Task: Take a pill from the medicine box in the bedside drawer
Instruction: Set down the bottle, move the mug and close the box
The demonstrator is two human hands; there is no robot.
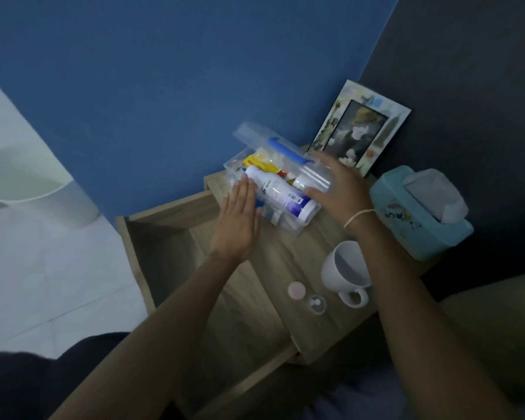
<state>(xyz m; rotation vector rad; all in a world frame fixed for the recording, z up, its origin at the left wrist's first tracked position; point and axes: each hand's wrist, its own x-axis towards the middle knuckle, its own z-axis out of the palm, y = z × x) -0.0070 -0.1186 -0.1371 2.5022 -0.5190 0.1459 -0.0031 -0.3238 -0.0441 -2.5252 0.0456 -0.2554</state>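
Observation:
A clear plastic medicine box stands on the wooden bedside table, packed with a large white bottle, a yellow packet and small items. Its clear lid with a blue handle is half raised. My right hand grips the lid's right end. My left hand lies flat with fingers together against the box's left side. Near the table's front, a small clear pill bottle holds white pills, with its pink cap beside it. The drawer is pulled out to the left.
A white mug stands right of the pill bottle under my right forearm. A teal tissue box sits at the table's right edge. A picture frame leans on the wall behind. A white bin stands on the floor to the left.

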